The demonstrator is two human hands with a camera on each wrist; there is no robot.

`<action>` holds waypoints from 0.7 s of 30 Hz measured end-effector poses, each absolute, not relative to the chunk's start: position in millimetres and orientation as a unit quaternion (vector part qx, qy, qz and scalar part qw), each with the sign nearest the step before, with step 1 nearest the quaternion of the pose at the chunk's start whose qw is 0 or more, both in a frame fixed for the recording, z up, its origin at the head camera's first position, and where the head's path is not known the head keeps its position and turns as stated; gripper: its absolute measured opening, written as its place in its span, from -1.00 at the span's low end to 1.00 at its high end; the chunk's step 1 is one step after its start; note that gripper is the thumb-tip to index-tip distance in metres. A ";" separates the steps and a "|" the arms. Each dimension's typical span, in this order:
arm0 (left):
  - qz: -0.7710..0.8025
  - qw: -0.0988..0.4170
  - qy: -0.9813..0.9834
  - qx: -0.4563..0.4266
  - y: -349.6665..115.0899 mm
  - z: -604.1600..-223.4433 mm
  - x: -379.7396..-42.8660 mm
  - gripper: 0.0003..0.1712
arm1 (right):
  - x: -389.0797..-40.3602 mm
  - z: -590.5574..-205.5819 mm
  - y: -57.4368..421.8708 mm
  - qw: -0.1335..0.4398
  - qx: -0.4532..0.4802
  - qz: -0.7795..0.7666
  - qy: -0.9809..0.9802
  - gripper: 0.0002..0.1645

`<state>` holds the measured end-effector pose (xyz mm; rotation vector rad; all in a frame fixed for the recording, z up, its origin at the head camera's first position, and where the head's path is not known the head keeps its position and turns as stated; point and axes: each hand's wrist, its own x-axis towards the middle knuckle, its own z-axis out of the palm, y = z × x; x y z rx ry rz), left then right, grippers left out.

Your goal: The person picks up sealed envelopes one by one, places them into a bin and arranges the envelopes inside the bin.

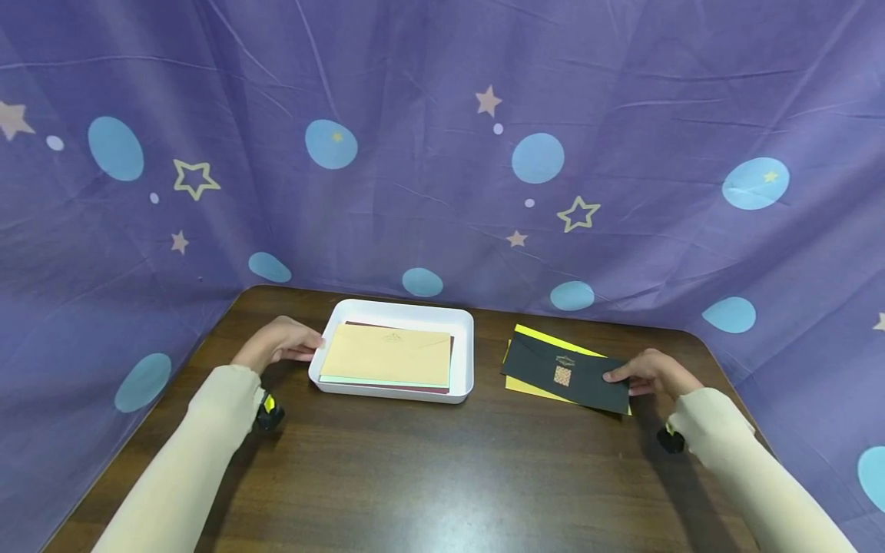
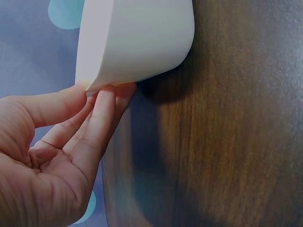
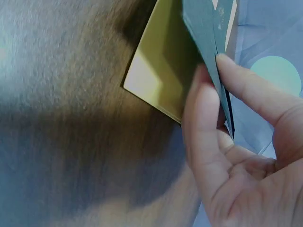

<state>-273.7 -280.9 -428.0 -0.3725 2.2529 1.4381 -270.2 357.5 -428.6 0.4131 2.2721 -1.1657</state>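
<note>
Here, left hand (image 1: 285,340) pinches white plastic tray (image 1: 408,315), right hand (image 1: 655,372) black paper envelope (image 1: 584,380) right of it (wooden tabletop (image 1: 346,461) between their edges).

Toward the table's (image 1: 415,461) right edge, a black envelope (image 1: 591,384) (print (image 1: 565,360) unreadably small) partly hides yellow paper (image 1: 522,386). The near edge is cropped.

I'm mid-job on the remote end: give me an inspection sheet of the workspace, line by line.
Surface: brown wood-look table, glare toward the near side.
Job's things: white tray holding stacked envelopes, cream envelope uppermost; to its right, black envelope over yellow pieces.
Clutter: nothing seen.
Left hand: pinches the tray's rim.
Right hand: pinches the black envelope's edge, raised off the yellow beneath.
Cables: nothing seen.
Surroundings: purple curtain with stars and blue spots.
</note>
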 end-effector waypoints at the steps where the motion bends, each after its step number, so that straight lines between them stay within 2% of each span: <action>1: 0.520 0.219 0.815 -0.135 -280.9 -427.8 -273.7 -0.56 | -269.7 -428.8 358.4 0.281 0.153 -0.440 0.839 -0.31; 4: 0.518 0.219 0.816 -0.136 -280.9 -427.7 -273.6 -0.56 | -268.4 -430.0 361.2 0.304 0.140 -0.456 0.825 -0.28; 9: 0.522 0.220 0.813 -0.134 -280.9 -427.9 -272.9 -0.56 | -268.4 -430.2 366.7 0.336 0.112 -0.475 0.806 0.14; 12: 0.527 0.221 0.810 -0.131 -281.2 -428.3 -272.6 -0.56 | -268.2 -431.7 369.2 0.346 0.107 -0.498 0.788 -0.07; 13: 0.528 0.222 0.809 -0.130 -281.2 -428.4 -272.6 -0.56 | -268.1 -432.2 370.6 0.351 0.103 -0.504 0.783 -0.08; 15: 0.527 0.222 0.810 -0.131 -281.5 -428.6 -272.7 -0.56 | -268.5 -434.7 372.4 0.356 0.099 -0.516 0.773 -0.55; 16: 0.526 0.222 0.811 -0.131 -281.6 -428.7 -272.8 -0.56 | -268.7 -435.6 373.3 0.357 0.099 -0.522 0.769 -0.71; 17: 0.524 0.221 0.812 -0.132 -281.7 -428.7 -273.0 -0.56 | -269.3 -436.5 375.0 0.360 0.095 -0.526 0.765 -0.79; 20: 0.521 0.221 0.814 -0.134 -282.3 -428.7 -273.4 -0.55 | -271.2 -438.6 379.3 0.365 0.092 -0.534 0.757 -0.76; 21: 0.520 0.221 0.814 -0.134 -282.4 -428.9 -273.6 -0.55 | -271.6 -439.3 380.7 0.368 0.089 -0.538 0.753 -0.84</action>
